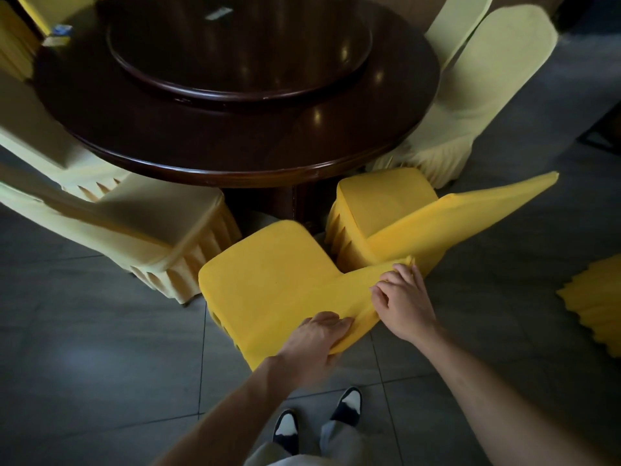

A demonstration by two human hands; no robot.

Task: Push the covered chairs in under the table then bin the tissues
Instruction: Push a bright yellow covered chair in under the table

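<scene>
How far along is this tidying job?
Early still. Both hands, left hand and right hand, grip the back of a bright yellow chair whose seat sits outside the round table. Its yellow neighbour also sits out. A tissue pack still lies on the table.

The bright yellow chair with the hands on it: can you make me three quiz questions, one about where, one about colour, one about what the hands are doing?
1. Where is the bright yellow fabric-covered chair that both hands hold?
A. On the table
B. On the grey tiled floor near the round dark wooden table
C. Upside down

2. What colour is the cover of the chair at the left?
A. Pale yellow
B. Red
C. Blue

3. What is the left hand doing?
A. Waving
B. Holding a cup
C. Gripping the chair's back

Answers: 1 B, it stands on tiles. 2 A, paler than the held chair. 3 C, like the right hand, its fingers curl over the top edge.
</scene>
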